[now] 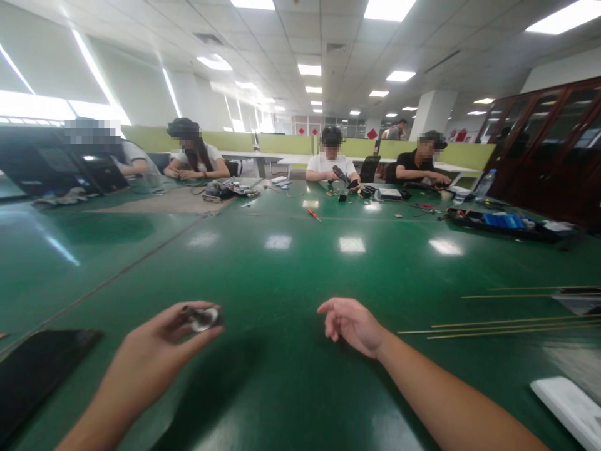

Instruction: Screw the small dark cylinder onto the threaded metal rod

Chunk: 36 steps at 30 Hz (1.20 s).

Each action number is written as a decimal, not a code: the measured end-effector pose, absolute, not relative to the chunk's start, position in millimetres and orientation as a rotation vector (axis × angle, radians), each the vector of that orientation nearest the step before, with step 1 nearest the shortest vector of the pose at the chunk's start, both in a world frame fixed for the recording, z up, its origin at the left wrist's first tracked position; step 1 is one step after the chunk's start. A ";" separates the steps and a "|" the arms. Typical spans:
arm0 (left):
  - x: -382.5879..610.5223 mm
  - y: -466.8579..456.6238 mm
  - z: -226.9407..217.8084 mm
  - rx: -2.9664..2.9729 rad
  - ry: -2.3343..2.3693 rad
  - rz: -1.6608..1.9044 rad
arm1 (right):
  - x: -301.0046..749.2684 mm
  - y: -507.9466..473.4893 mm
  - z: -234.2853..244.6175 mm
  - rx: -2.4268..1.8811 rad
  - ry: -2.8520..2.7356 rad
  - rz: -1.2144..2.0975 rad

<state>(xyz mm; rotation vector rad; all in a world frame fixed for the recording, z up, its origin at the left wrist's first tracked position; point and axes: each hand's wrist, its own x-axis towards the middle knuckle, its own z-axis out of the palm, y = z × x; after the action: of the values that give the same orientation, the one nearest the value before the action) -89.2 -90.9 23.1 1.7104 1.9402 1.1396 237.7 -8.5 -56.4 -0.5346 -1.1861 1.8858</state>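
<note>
My left hand (159, 344) is raised over the green table (282, 275), its thumb and fingers closed around a small shiny metal piece (205, 318). That piece looks rounded with a bright face; its exact kind is too blurred to tell. To the right, my right hand (352, 326) hovers above the table with the index finger stretched out and the other fingers loosely bent. Nothing shows in it. A wide gap of tabletop lies between both hands. Several thin brass-coloured rods (498, 327) lie just right of my right hand.
A dark flat pad (44, 369) lies at lower left, a white power strip (570, 407) at lower right. Farther off are an orange screwdriver (313, 215), a black tray of parts (507, 224) and a bottle (486, 185). Several people work along the far side.
</note>
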 end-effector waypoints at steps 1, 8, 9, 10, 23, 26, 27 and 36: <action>-70.7 -76.7 22.0 1.686 1.775 1.093 | 238.2 -8.1 -55.8 -0.549 -1.182 1.842; 23.7 -10.1 -13.1 1.992 1.328 0.945 | 239.6 5.8 -67.3 -0.941 -1.264 1.266; 26.0 -7.5 -20.2 2.053 1.320 0.942 | 238.7 7.0 -69.9 -1.003 -1.316 1.190; 25.9 -5.9 -26.8 2.095 1.319 0.945 | 237.5 7.4 -71.9 -1.043 -1.372 1.139; 21.0 -11.4 -40.0 2.179 1.259 0.992 | 236.3 -8.1 -66.1 -1.150 -1.785 0.908; 22.0 -12.2 -39.0 2.182 1.262 0.982 | 236.5 -8.7 -65.3 -1.152 -1.819 0.892; 22.2 -12.5 -38.9 2.184 1.261 0.974 | 236.5 -8.9 -65.0 -1.147 -1.827 0.893; 25.5 -14.5 -40.6 2.207 1.192 0.963 | 236.5 -10.7 -59.6 -1.081 -1.863 0.874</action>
<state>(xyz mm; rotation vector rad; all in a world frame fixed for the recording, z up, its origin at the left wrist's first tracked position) 25.5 -14.5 -40.6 2.2066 1.1916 0.9630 236.5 -10.7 -59.6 -1.0808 -1.8632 0.8738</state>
